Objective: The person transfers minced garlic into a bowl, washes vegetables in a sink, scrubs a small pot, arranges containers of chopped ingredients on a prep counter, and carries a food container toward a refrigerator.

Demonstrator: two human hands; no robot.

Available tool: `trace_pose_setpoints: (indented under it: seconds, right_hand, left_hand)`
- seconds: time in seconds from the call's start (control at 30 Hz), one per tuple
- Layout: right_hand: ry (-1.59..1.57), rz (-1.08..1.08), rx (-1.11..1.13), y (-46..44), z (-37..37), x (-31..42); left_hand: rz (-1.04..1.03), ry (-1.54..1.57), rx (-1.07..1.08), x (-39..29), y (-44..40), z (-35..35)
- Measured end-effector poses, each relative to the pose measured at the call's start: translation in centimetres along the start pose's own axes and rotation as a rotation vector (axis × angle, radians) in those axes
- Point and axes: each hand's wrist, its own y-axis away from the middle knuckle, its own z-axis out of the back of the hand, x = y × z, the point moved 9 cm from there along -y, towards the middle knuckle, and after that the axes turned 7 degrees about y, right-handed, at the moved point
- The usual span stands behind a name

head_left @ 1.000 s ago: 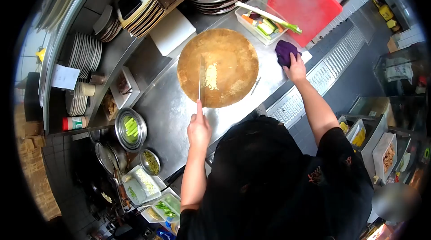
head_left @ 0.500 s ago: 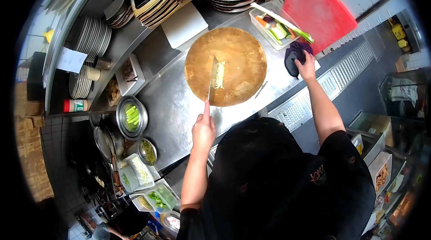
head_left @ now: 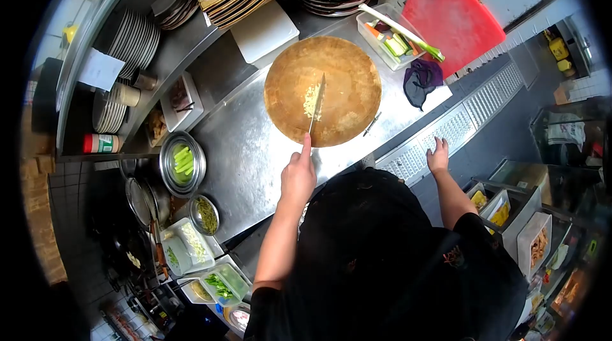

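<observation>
My left hand point(head_left: 298, 178) is closed on the handle of a kitchen knife point(head_left: 319, 98). Its blade, seen nearly edge-on, is over the round wooden chopping block point(head_left: 354, 79). Small chopped pale bits point(head_left: 311, 100) lie beside the blade, mostly to its left; I cannot tell what food they are. My right hand point(head_left: 437, 155) is off to the right, over the floor grate, empty with its fingers stretched apart. A crumpled dark purple cloth point(head_left: 421, 82) lies on the steel counter, above that hand in the view.
Beyond the block stands a clear tub point(head_left: 391, 55) of cut vegetables with a leek across it, near a red cutting board point(head_left: 452, 19). At left are a steel bowl point(head_left: 199, 169) of green pieces, a smaller bowl point(head_left: 215, 223), and shelves with stacked plates point(head_left: 137, 44).
My right hand has let go of the dark cloth and drawn back toward my body. The knife has shifted right across the chopped bits, which are now more spread out.
</observation>
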Motion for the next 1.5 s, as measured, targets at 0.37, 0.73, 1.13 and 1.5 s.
trace_pose_setpoints:
  seconds: [0.37, 0.73, 1.13, 1.5]
  right_hand:
    - [0.136, -0.361, 0.414, 8.8, -6.6, -10.4]
    - [0.012, -0.253, 0.452, 6.8, -6.7, -5.9]
    - [0.046, -0.207, 0.478, 3.8, -7.3, -5.4]
    - [0.027, -0.167, 0.488, 2.4, -7.9, -5.3]
  left_hand:
    - [0.045, 0.039, -0.022, 0.8, -0.7, 1.7]
    - [-0.001, -0.012, 0.015, 0.7, -0.5, 0.6]
    - [0.017, 0.073, -0.032, -0.4, 0.1, 1.2]
    - [0.054, 0.040, -0.040, 0.3, 0.3, 0.7]
